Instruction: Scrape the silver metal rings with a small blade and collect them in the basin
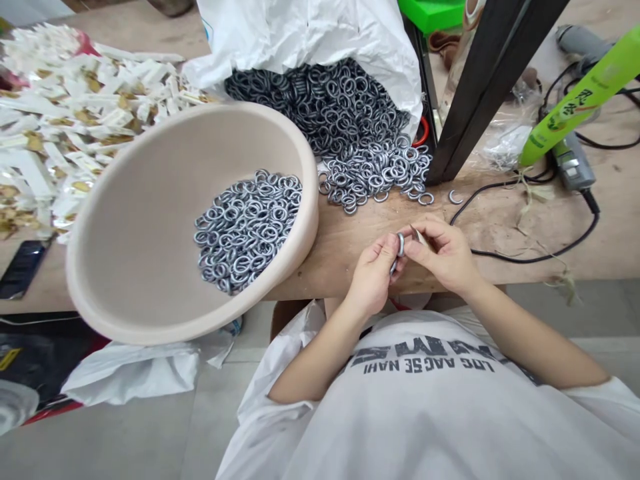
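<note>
My left hand pinches a grey metal ring upright over the table's front edge. My right hand is closed beside it, its fingertips touching the same ring, with a small thin piece held between its fingers. Both hands meet just in front of my chest. A heap of the same metal rings spills onto the wooden table from a white plastic bag just beyond the hands. A big beige bowl to the left holds more rings.
White and gold tags pile up at the far left. A black post rises behind the hands. A green bottle, a grey power tool and black cables lie on the right. A single open ring sits near the post.
</note>
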The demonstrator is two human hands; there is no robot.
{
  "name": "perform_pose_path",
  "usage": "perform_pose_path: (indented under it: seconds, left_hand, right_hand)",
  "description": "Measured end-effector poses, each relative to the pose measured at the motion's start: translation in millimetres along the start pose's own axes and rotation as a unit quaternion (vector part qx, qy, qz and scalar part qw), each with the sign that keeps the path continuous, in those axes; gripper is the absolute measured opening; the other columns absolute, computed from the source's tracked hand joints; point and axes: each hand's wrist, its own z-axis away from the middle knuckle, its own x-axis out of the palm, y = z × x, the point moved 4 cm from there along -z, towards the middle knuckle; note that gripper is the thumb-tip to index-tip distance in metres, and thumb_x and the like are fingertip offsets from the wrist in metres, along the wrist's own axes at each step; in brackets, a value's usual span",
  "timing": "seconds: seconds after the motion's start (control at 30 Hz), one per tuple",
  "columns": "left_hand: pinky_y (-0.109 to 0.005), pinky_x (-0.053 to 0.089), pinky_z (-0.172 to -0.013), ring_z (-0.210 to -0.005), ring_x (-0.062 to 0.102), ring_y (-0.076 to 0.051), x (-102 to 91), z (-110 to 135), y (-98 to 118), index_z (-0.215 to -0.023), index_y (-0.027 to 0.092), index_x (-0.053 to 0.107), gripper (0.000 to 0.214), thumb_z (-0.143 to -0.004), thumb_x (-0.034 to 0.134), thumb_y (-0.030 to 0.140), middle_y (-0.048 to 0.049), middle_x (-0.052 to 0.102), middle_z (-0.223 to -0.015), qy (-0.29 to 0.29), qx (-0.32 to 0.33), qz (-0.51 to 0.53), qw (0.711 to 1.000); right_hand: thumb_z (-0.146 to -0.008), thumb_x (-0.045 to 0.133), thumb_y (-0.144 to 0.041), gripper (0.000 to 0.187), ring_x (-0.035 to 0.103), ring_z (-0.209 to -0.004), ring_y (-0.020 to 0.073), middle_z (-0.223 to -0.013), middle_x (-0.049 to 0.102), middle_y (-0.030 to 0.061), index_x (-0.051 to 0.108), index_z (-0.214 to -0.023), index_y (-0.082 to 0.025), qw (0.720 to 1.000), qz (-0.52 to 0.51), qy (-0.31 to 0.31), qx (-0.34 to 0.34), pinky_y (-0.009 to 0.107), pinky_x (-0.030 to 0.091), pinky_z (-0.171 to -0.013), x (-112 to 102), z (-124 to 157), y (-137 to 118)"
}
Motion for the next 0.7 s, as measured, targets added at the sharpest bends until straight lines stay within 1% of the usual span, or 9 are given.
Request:
perform_pose_path:
  seconds: [0.07, 0.13, 0.23, 0.3, 0.37, 0.43, 0.47, 0.57, 0.7]
  left_hand:
    - [-0.016, 0.027, -0.042, -0.051, 0.035, -0.006, 2.0, 1, 1, -0.076, 0.018, 0.055, 0.05, -0.079, 0.072, 0.065, 0.0052, 0.042, -0.06, -0.005, -0.006, 0.005, 1.0]
    - [-0.016, 0.025, -0.042, -0.051, 0.033, -0.006, 4.1, 2, 3, -0.075, 0.018, 0.053, 0.051, -0.079, 0.071, 0.065, 0.0057, 0.039, -0.059, -0.011, -0.011, 0.012, 1.0]
    - [-0.016, 0.021, -0.041, -0.05, 0.031, -0.005, 4.4, 2, 6, -0.073, 0.018, 0.051, 0.049, -0.08, 0.072, 0.062, 0.0056, 0.038, -0.062, -0.013, 0.001, 0.015, 1.0]
    - [-0.016, 0.019, -0.041, -0.05, 0.03, -0.005, 2.7, 2, 9, -0.072, 0.018, 0.049, 0.048, -0.081, 0.073, 0.058, 0.0055, 0.037, -0.063, -0.005, 0.012, 0.018, 1.0]
    - [-0.016, 0.019, -0.041, -0.049, 0.028, -0.005, 1.3, 2, 10, -0.071, 0.018, 0.048, 0.048, -0.083, 0.072, 0.057, 0.006, 0.036, -0.061, 0.004, 0.018, 0.022, 1.0]
    - [-0.016, 0.019, -0.042, -0.049, 0.027, -0.005, 1.0, 3, 11, -0.07, 0.018, 0.047, 0.05, -0.083, 0.071, 0.059, 0.0064, 0.034, -0.059, 0.013, 0.016, 0.021, 1.0]
    - [-0.017, 0.019, -0.042, -0.048, 0.026, -0.005, 1.2, 3, 11, -0.069, 0.018, 0.046, 0.05, -0.082, 0.072, 0.06, 0.0066, 0.033, -0.058, 0.018, 0.012, 0.021, 1.0]
    - [-0.017, 0.019, -0.041, -0.048, 0.025, -0.004, 2.9, 4, 9, -0.07, 0.018, 0.048, 0.051, -0.079, 0.075, 0.06, 0.0069, 0.033, -0.058, 0.032, 0.001, 0.029, 0.999]
    - [-0.017, 0.019, -0.041, -0.049, 0.026, -0.004, 4.4, 4, 7, -0.074, 0.018, 0.05, 0.048, -0.079, 0.076, 0.058, 0.0069, 0.035, -0.06, 0.032, 0.0, 0.04, 0.999]
  right_hand:
    - [-0.083, 0.077, -0.045, 0.025, 0.062, -0.087, 0.0194, -0.091, 0.066, 0.0022, 0.072, -0.096, -0.024, 1.0, 0.002, 0.004, -0.003, 0.035, 0.049, -0.083, 1, 1, 0]
    - [-0.083, 0.076, -0.045, 0.026, 0.062, -0.089, 0.02, -0.093, 0.067, 0.0023, 0.07, -0.097, -0.025, 1.0, -0.001, 0.001, -0.003, 0.036, 0.049, -0.083, 2, 0, 1]
    - [-0.092, 0.065, -0.046, 0.024, 0.062, -0.087, 0.0196, -0.095, 0.068, 0.0032, 0.068, -0.101, -0.024, 1.0, 0.011, -0.014, 0.0, 0.035, 0.048, -0.081, -2, 0, -2]
    - [-0.097, 0.058, -0.047, 0.026, 0.061, -0.085, 0.0192, -0.093, 0.067, 0.0039, 0.066, -0.102, -0.023, 0.997, 0.071, -0.028, -0.016, 0.034, 0.045, -0.078, -7, 1, -8]
    - [-0.1, 0.053, -0.048, 0.029, 0.057, -0.079, 0.0183, -0.086, 0.063, 0.0037, 0.063, -0.094, -0.022, 0.982, 0.171, -0.061, -0.05, 0.032, 0.041, -0.072, -9, 4, -18]
    - [-0.101, 0.05, -0.049, 0.033, 0.051, -0.072, 0.017, -0.08, 0.058, 0.0028, 0.059, -0.086, -0.021, 0.957, 0.26, -0.101, -0.082, 0.032, 0.035, -0.066, -8, 8, -26]
    - [-0.101, 0.049, -0.05, 0.035, 0.049, -0.069, 0.0163, -0.078, 0.055, 0.0024, 0.057, -0.083, -0.021, 0.946, 0.288, -0.115, -0.092, 0.032, 0.033, -0.063, -7, 10, -28]
    - [-0.101, 0.048, -0.051, 0.038, 0.046, -0.067, 0.0153, -0.079, 0.053, 0.002, 0.056, -0.081, -0.021, 0.932, 0.324, -0.124, -0.105, 0.031, 0.03, -0.062, -2, 15, -33]
    - [-0.102, 0.048, -0.053, 0.041, 0.046, -0.067, 0.0147, -0.077, 0.051, 0.0013, 0.052, -0.076, -0.021, 0.931, 0.325, -0.126, -0.105, 0.031, 0.027, -0.061, 2, 16, -33]
